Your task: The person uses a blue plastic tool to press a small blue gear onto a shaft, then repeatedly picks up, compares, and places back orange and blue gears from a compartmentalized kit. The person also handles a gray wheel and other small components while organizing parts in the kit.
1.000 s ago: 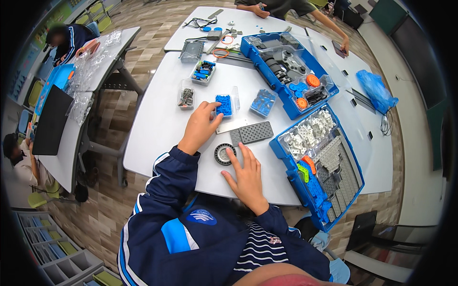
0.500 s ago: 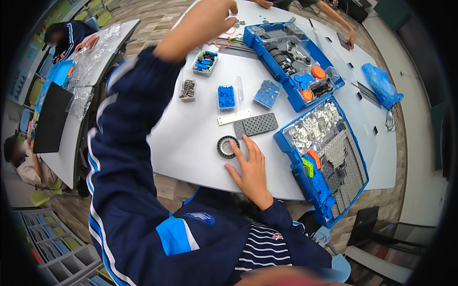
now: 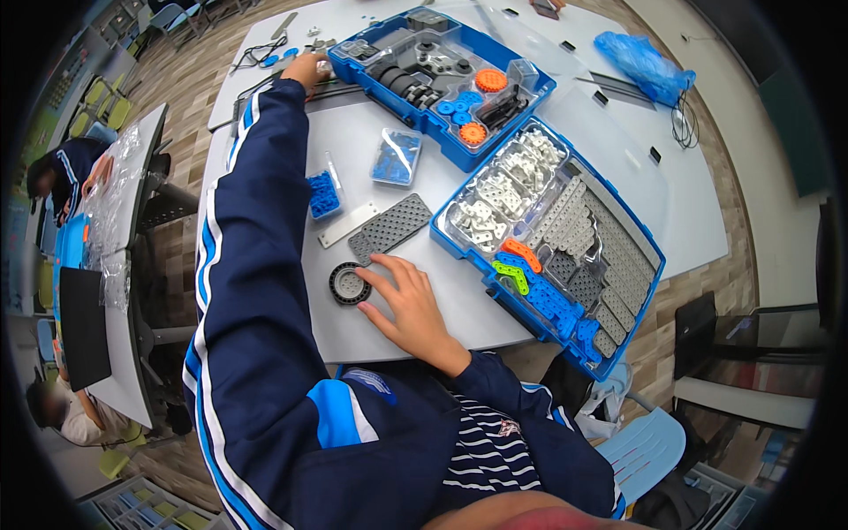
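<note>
My left arm stretches far across the white table. My left hand (image 3: 303,71) is low at the far left corner of the blue parts case (image 3: 415,119), fingers curled; a small greyish thing shows at its fingertips, too small to name. My right hand (image 3: 412,309) rests palm down near the table's front edge, fingers spread. Its index finger and thumb reach the right side of a black-rimmed wheel with a grey hub (image 3: 350,283), lying flat. Just beyond lie a dark grey perforated plate (image 3: 390,227) and a white strip (image 3: 348,224).
A second blue case (image 3: 649,287) at right holds white connectors, grey plates and coloured beams. Small boxes of blue pins (image 3: 323,193) and blue pieces (image 3: 396,157) stand beyond the plates. A blue plastic bag (image 3: 643,66) lies far right. Other people sit at a table on the left.
My left hand has come down from its raised position to beside the far case. The whole view has shifted. My right hand stays by the wheel.
</note>
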Tool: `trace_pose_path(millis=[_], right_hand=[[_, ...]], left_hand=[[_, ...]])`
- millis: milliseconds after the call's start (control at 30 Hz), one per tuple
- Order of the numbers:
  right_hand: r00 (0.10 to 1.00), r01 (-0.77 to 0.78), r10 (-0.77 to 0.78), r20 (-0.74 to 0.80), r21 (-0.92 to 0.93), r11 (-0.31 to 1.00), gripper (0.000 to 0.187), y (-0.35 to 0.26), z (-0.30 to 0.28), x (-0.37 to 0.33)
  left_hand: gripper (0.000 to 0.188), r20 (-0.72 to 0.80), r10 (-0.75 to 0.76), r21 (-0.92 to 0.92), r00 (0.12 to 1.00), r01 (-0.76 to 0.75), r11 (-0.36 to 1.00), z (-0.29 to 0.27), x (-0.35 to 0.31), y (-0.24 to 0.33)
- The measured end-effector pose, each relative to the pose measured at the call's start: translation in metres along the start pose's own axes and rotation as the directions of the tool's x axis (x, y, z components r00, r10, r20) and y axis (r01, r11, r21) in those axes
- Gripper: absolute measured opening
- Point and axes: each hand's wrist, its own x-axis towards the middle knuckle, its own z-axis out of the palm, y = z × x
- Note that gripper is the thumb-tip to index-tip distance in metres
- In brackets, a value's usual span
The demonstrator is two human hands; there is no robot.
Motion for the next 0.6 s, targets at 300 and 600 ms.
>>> trace_pose_path(millis=[300,600], right_hand=[[1.0,-0.013,0.013,0.006,0.015,1.0,0.049,-0.001,-0.001,0.002],[1.0,-0.018,0.018,0.008,0.009,1.0,0.049,-0.001,-0.001,0.003]], left_hand=[[0.028,-0.216,-0.103,-0.158,0.971,0.069,0.985,-0.003,0.004,-0.019],[0.043,0.326,-0.544,-0.925,0.774,0.143,-0.352,-0.002,0.041,-0.038]])
